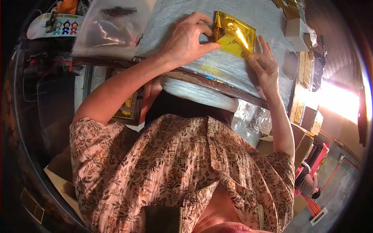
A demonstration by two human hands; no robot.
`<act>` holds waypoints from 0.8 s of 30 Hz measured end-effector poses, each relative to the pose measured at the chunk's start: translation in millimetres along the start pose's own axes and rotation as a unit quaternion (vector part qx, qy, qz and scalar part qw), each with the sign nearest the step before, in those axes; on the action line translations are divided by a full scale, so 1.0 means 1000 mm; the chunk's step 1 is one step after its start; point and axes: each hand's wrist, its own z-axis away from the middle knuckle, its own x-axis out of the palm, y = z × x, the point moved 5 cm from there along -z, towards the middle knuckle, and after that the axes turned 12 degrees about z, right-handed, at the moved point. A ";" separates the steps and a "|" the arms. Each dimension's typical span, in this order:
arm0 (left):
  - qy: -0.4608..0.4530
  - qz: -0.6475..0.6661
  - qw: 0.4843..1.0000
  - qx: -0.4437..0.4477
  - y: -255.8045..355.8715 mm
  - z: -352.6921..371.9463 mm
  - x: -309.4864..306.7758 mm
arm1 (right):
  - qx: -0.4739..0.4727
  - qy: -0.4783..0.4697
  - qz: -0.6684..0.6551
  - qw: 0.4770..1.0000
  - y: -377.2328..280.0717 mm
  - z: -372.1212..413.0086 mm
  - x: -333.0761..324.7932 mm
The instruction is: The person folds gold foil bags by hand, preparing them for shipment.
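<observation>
Gold foil packet [235, 35]: lying on the grey-blue cover [167, 29] of the worktop, between my two hands, with a bright glare down its face. My left hand [188, 40] is partly open, palm down, fingers bent and thumb extended; the thumb tip touches the packet's lower left corner, while the curled fingers lie near its left edge. My right hand [266, 66] is also partly open, with the thumb at the lower right corner and fingers extended beside the right edge. Whether that corner is pinched, I cannot tell. Clear plastic sheeting [110, 31] lies to the left of my left hand. A white box [296, 35] stands beyond my right hand, on the right side.
</observation>
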 end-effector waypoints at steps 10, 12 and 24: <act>-0.057 -0.071 0.995 0.039 0.004 -0.002 0.008 | 0.000 0.017 -0.015 1.000 0.001 0.001 -0.001; -0.064 -0.077 0.994 0.042 0.005 -0.003 0.008 | -0.006 0.017 -0.012 1.000 -0.001 0.000 -0.001; -0.115 -0.112 0.983 0.090 0.001 -0.001 0.014 | 0.000 0.015 -0.022 1.000 -0.006 0.004 -0.004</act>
